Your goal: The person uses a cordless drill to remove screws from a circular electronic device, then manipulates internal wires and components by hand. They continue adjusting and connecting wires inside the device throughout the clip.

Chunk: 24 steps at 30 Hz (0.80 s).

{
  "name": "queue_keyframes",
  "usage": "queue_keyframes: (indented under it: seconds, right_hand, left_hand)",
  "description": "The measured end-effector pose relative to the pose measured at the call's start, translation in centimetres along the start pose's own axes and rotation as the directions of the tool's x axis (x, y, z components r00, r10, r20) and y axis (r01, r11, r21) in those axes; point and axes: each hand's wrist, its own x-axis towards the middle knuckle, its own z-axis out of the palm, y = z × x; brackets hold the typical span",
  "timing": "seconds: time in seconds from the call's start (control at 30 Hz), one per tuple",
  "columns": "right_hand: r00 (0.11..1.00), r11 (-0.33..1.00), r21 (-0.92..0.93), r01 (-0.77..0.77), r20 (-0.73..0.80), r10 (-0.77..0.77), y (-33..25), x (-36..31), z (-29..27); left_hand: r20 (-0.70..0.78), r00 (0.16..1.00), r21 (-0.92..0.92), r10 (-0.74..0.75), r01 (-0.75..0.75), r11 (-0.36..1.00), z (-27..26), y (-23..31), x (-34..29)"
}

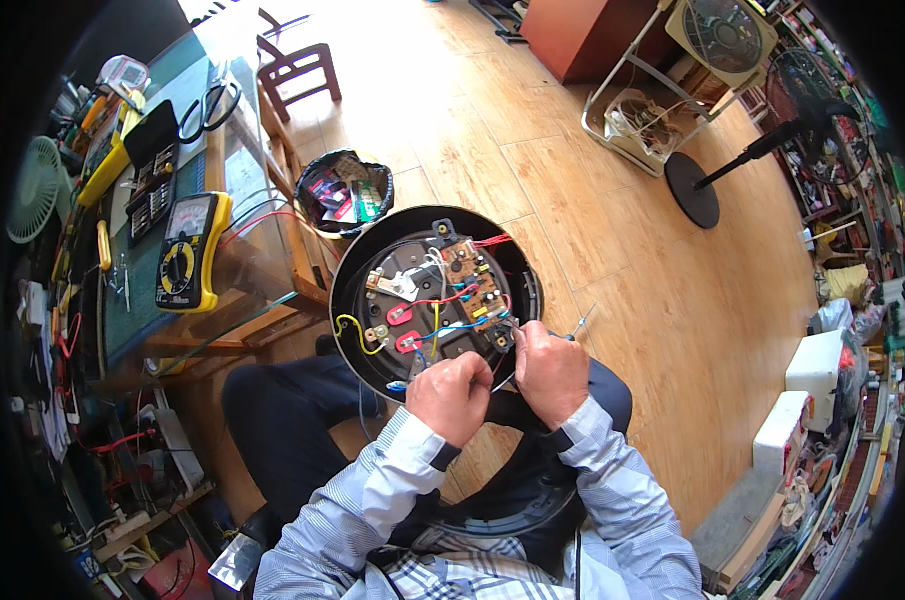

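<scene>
A round black appliance base [346, 280] rests at my lap with its inside facing up. Inside it sit a brown circuit board [484, 295], red, blue and yellow wires, and two red-sleeved terminals. My left hand [450, 397] is closed over the near rim, fingers curled; what they hold, if anything, is hidden. With its fingertips pinched at the board's near right corner, my right hand [549, 373] works beside a black mount. A thin metal-shafted tool [583, 319] sticks out from the far side of that hand, seemingly held in it. A black ring-shaped part [512, 515] lies across my lap.
To the left, a glass-topped table [242, 165] holds a yellow analogue multimeter [188, 252], a bit set [152, 180] and black-handled scissors [209, 110]. A lined waste bin [317, 215] stands beyond the base. Fans [720, 40] and crowded shelves line the right side.
</scene>
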Motion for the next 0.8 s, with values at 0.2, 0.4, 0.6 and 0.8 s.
queue_keyframes:
  seconds: [0.2, 0.4, 0.6, 0.8]
  right_hand:
    - [0.999, 0.996, 0.082, 0.023, -0.048, -0.019, 1.3, 0.3, 0.7]
    - [0.996, 0.857, 0.510, 0.076, 0.005, -0.091, 2.9, 0.0, 0.0]
    - [1.000, 0.715, 0.698, -0.022, 0.011, 0.019, 3.2, -0.5, 1.9]
    - [0.999, 0.673, 0.740, 0.001, -0.026, 0.026, 3.4, -0.4, 2.6]
  left_hand:
    - [0.086, 0.995, 0.000, -0.047, 0.047, 0.999, -0.5, 0.1, 0.0]
    - [0.180, 0.983, -0.031, -0.024, 0.030, 0.999, -1.8, 0.8, 0.1]
    - [-0.067, 0.994, -0.115, 0.082, -0.090, 0.989, -5.7, 1.5, -2.4]
    - [0.118, 0.984, -0.025, -0.130, 0.134, 0.991, -7.6, 1.8, -7.4]
